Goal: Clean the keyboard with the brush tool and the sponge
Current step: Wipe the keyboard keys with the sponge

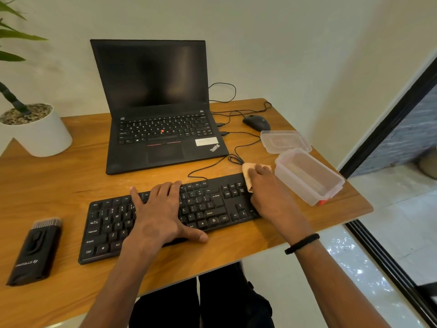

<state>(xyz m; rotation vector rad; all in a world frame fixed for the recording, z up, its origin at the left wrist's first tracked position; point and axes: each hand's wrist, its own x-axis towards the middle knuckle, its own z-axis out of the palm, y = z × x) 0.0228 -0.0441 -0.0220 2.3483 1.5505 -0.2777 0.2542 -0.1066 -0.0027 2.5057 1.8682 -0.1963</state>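
Note:
A black keyboard [111,223] lies at an angle across the wooden desk [71,181]. My left hand [160,214] rests flat on its middle keys with the fingers spread. My right hand [267,188] presses a pale orange sponge [247,172] onto the keyboard's far right end. Most of the sponge is hidden under my fingers. The black brush tool [35,252] lies on the desk left of the keyboard, with its grey bristles pointing away from me.
An open black laptop [156,110] stands behind the keyboard, with a black mouse [256,122] and cables [238,159] to its right. A clear plastic box [307,176] and its lid [285,141] sit beside my right hand. A white plant pot [37,131] occupies the far left.

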